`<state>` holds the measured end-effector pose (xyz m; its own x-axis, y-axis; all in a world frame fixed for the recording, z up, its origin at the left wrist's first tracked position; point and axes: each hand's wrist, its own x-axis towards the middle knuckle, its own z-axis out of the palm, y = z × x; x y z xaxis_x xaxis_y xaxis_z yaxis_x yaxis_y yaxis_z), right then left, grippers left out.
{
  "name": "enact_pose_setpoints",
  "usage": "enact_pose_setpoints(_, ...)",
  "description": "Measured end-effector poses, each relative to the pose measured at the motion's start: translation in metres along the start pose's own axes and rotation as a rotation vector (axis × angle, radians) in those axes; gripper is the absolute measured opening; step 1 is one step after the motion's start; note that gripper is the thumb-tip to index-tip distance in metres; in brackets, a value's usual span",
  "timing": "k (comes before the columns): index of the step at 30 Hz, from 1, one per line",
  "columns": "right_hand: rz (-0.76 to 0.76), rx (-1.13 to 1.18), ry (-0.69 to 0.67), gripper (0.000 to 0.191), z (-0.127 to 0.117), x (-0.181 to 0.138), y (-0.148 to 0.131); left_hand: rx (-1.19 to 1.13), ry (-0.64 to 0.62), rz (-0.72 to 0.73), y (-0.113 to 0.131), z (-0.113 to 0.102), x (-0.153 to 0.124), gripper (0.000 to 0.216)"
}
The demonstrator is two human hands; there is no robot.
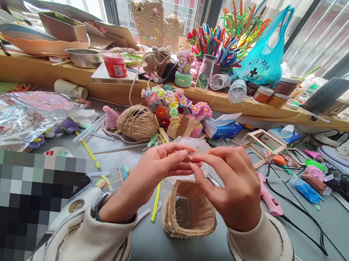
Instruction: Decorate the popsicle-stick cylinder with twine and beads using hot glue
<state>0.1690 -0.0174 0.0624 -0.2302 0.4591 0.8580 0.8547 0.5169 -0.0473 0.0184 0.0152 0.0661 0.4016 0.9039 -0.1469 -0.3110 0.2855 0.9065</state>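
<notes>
Over the basket, my left hand (154,168) and my right hand (237,183) meet at the fingertips. Thumb and fingers of the left hand are pressed together; the right thumb and fingers are closed in a pinch against them. Something small and pale may be between the fingertips, too small to name. Below stands a small basket (205,212) wrapped in twine, its clear plastic bottom showing inside. Neither hand touches it. A pink glue gun (269,198) with a black cord lies right of my right hand. Crumpled clear plastic (196,145) lies behind my fingers.
A ball of twine (138,122), crochet flowers (165,100) and a blue tissue pack (223,126) sit behind. A wooden frame (266,146) stands right. Glue sticks (119,148) and yellow pipe cleaners (156,201) are scattered left. A crowded ledge (110,88) runs along the window.
</notes>
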Motion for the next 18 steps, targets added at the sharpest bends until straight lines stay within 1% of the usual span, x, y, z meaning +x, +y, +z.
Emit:
enact_pose_setpoints(7,-0.070,-0.054,0.009,0.009,0.0056,-0.0027,-0.0007,0.027,-0.020,0.045,-0.0014,0.0042,0.0012,0.009)
enact_pose_setpoints(15,-0.109,-0.066,0.028,0.007,0.0057,-0.0021,-0.0009,0.109,0.036,0.060,-0.0010,0.0073,-0.0015,0.011)
enact_pose_setpoints(18,-0.099,-0.073,0.010,0.006,0.0058,-0.0023,-0.0007,0.102,0.041,0.051,-0.0011,0.0076,-0.0015,0.010)
